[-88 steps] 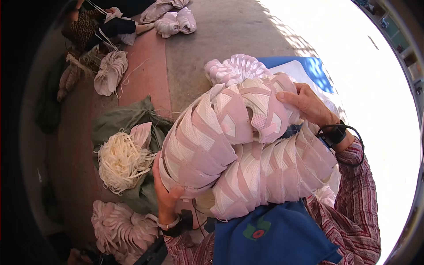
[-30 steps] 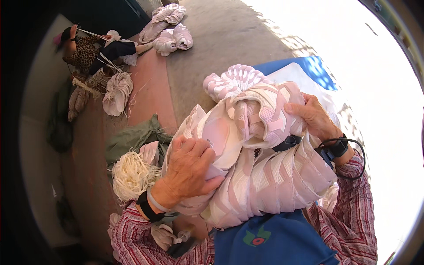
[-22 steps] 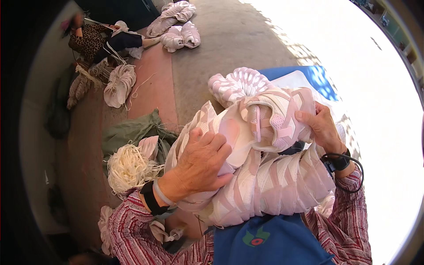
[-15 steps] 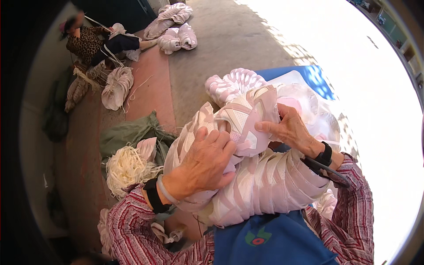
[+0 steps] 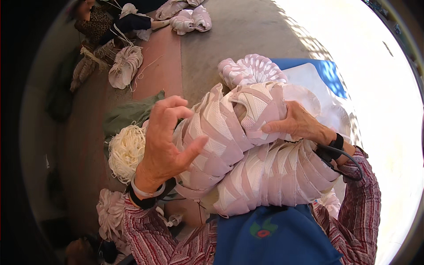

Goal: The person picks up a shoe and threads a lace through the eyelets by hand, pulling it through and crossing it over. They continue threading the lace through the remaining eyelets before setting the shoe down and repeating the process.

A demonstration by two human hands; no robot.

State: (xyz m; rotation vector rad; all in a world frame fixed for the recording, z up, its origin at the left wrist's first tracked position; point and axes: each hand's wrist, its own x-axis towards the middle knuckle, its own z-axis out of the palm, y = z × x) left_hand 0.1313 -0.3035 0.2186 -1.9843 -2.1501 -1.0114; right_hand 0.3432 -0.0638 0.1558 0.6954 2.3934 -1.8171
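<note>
Two rows of nested pink-and-white shoe uppers lie across my lap, over a blue apron [image 5: 274,236]. My right hand [image 5: 304,126] grips the far right end of the upper row [image 5: 221,132], its thumb on the outer face of the last shoe upper and its fingers behind. Beside the left end of that row, my left hand [image 5: 165,141] is lifted with thumb and fingers spread, holding nothing. The nearer row [image 5: 274,176] rests just below, untouched by either hand.
Beyond the rows, another coiled bundle of shoe uppers [image 5: 251,70] sits by a blue sheet [image 5: 309,70]. Cream strings [image 5: 126,152] lie heaped at left near green cloth [image 5: 126,115]. A co-worker [image 5: 95,26] sits far left among tied bundles [image 5: 126,66].
My left hand has let go of the upper row and moved up and left, fingers opening. The shoe uppers there now sit closer together. My right hand keeps its grip.
</note>
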